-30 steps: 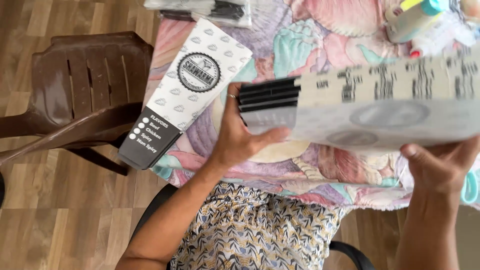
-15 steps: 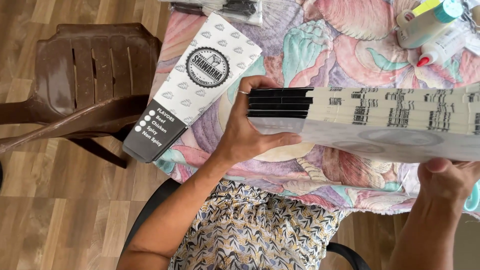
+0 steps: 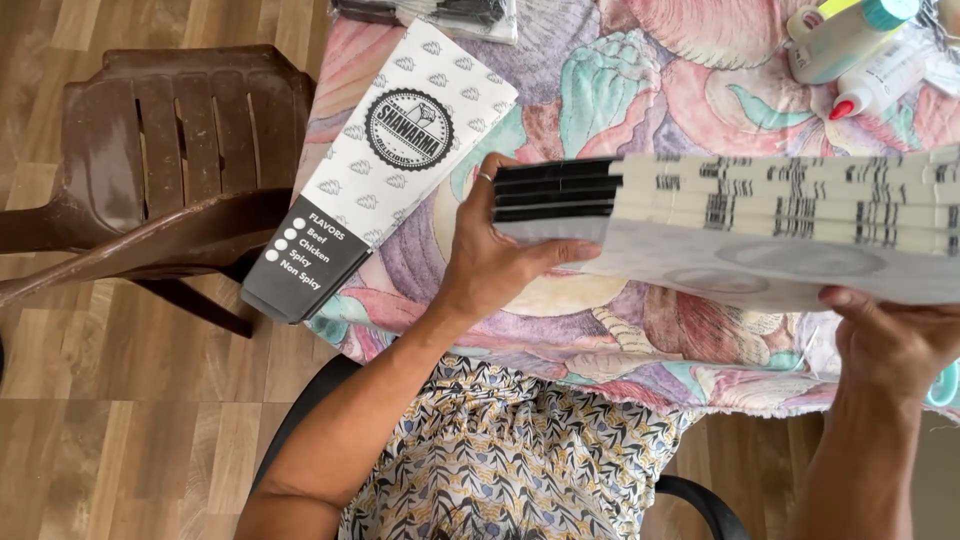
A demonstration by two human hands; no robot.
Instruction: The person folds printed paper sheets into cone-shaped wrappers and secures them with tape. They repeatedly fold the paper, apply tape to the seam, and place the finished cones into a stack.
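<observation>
Both hands hold a thick stack [image 3: 780,225] of flat printed paper sleeves edge-on above the worktop [image 3: 620,90], which is covered by a cloth with a pastel shell pattern. The left hand [image 3: 500,260] grips the stack's left end, where the edges are black: the thumb lies along the underside and the fingers [image 3: 487,175] wrap over the far side, one wearing a ring. The right hand [image 3: 890,345] supports the stack from below near its right end, fingers curled up against the pale bottom sheet.

A single flat sleeve [image 3: 385,170], white with a round emblem and a dark grey end, lies on the worktop's left edge, its grey end overhanging. Two glue bottles [image 3: 855,50] lie at the far right. A brown plastic chair [image 3: 140,180] stands left of the worktop on a wood floor [image 3: 130,430].
</observation>
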